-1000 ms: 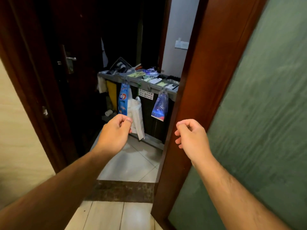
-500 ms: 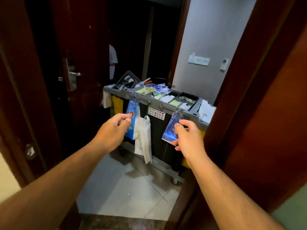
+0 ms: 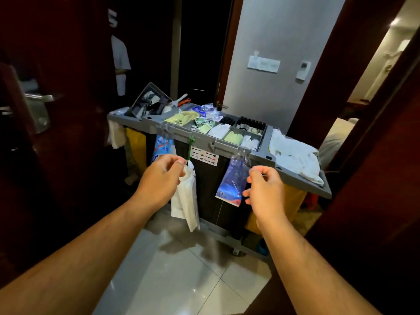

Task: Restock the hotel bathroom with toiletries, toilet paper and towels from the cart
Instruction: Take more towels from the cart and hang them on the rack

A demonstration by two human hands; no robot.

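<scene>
Nearest, in front of the cart (image 3: 227, 145), the left hand (image 3: 162, 178) pinches the top of a white bag (image 3: 184, 201). The right hand (image 3: 266, 189) is loosely curled and empty beside a blue bag (image 3: 234, 178) hung on the cart's front rim. Small bottles (image 3: 250, 125) fill the cart's top tray and towels (image 3: 295, 155) are heaped at its right end; reaching there, the lightly pinched white bag could snag the green hook (image 3: 192, 143) and drop.

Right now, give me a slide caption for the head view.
Left hand and right hand near a grey supply cart holding toiletries and towels.
</scene>
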